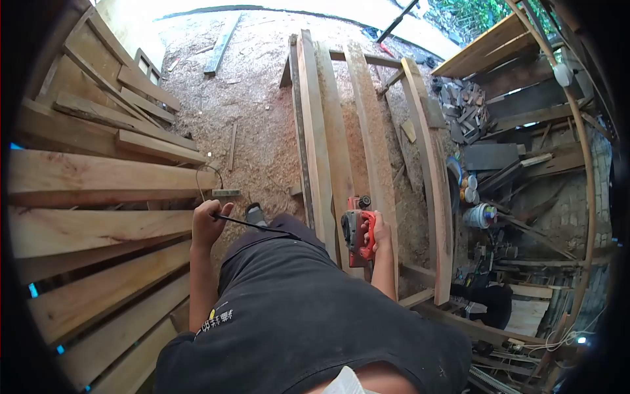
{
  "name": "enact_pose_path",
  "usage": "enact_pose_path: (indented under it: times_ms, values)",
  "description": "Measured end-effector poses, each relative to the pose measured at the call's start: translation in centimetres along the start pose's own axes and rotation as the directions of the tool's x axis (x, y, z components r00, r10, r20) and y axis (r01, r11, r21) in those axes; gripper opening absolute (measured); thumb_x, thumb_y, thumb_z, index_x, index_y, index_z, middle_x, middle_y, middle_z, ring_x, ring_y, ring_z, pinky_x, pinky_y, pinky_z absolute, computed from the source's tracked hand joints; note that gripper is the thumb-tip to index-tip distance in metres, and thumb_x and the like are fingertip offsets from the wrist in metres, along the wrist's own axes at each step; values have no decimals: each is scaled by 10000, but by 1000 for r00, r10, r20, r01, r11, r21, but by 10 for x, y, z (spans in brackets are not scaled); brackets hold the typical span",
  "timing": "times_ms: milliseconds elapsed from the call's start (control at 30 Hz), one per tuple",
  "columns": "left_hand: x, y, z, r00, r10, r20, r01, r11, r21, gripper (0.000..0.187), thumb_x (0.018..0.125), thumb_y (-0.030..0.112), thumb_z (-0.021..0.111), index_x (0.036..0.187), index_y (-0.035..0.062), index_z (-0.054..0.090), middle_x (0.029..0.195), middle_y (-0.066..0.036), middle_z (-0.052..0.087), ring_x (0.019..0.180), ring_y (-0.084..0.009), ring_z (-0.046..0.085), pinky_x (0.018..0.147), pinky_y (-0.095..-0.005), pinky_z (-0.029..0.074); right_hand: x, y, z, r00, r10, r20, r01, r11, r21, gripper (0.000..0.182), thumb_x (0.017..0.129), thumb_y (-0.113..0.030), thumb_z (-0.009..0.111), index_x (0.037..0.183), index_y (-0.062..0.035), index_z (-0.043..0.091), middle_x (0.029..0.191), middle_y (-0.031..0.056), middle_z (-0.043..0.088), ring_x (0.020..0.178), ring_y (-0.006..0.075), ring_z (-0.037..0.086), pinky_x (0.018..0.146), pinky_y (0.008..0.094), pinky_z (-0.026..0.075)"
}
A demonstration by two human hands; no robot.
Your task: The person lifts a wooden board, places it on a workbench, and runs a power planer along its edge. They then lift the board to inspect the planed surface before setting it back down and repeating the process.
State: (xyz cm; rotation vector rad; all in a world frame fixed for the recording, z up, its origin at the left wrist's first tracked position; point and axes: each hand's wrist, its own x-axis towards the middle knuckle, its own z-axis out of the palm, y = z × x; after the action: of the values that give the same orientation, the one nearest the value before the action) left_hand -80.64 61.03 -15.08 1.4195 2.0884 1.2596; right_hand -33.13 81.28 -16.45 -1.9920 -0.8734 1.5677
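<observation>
My right hand (380, 235) is wrapped round the red handle of an electric planer (357, 241), a red and dark grey tool with a black knob at its front. The planer is over the near part of a long pale board (336, 144). On the other side of my body, my left hand (209, 222) is closed round a black power cord (252, 224). That cord runs from the fist across my thighs toward the right. Several long boards lie side by side on the wooden frame (387, 60) in front of me.
Thick planks (105, 169) are stacked along the left. Wood shavings (252, 118) cover the ground, with a loose plank (223, 43) farther off. To the right stand a paint bucket (478, 215), a heap of wood offcuts (464, 108) and a bamboo pole (586, 177).
</observation>
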Motion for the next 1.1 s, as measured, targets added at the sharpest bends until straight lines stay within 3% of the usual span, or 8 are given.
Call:
enact_pose_path:
  times_ms: [167, 233, 400, 633, 867, 1100]
  values:
    - [-85, 33, 14, 1000, 4, 26, -6, 997, 72, 566, 965, 297, 832, 695, 1, 433, 640, -157, 420, 588, -319, 427, 567, -433, 345, -20, 85, -57, 999, 34, -8, -34, 999, -11, 514, 1062, -533, 507, 921, -82, 711, 706, 46, 670, 392, 139, 517, 345, 324, 411]
    - [-123, 54, 17, 997, -27, 73, 20, 995, 97, 561, 968, 293, 830, 695, -1, 437, 641, -155, 421, 589, -311, 429, 569, -432, 347, -44, 115, -74, 995, -98, 8, 98, 995, -1, 492, 1068, -507, 517, 919, -76, 700, 705, 45, 667, 388, 133, 506, 344, 317, 402]
    - [-205, 91, 18, 991, -9, 130, -8, 991, 134, 539, 991, 273, 809, 704, -4, 446, 656, -159, 423, 587, -294, 415, 571, -427, 348, -102, 179, -139, 998, -46, -38, 51, 990, 128, 477, 1071, -499, 537, 933, -67, 686, 704, 40, 664, 400, 123, 513, 342, 307, 385]
    - [-292, 135, 14, 999, 43, 29, -44, 997, 65, 553, 994, 272, 809, 700, 0, 428, 635, -133, 387, 580, -263, 378, 563, -416, 336, -145, 244, -198, 992, -106, -69, 112, 990, 88, 512, 1050, -494, 561, 887, -32, 709, 676, 59, 659, 397, 135, 532, 343, 318, 390]
    - [-386, 158, 10, 993, 121, -5, -120, 992, 30, 520, 998, 220, 782, 704, 3, 412, 644, -137, 365, 581, -256, 371, 562, -418, 337, -197, 304, -245, 969, -217, -118, 237, 953, 190, 518, 1047, -525, 551, 900, -56, 714, 690, 55, 675, 421, 140, 556, 357, 316, 412]
    - [-565, 163, -17, 987, 121, -107, -120, 993, 9, 439, 967, 108, 746, 712, -3, 406, 657, -150, 348, 594, -254, 364, 567, -414, 336, -286, 389, -286, 945, -304, -124, 325, 916, 233, 486, 1050, -485, 572, 888, -48, 708, 665, 47, 660, 413, 137, 542, 357, 303, 411]
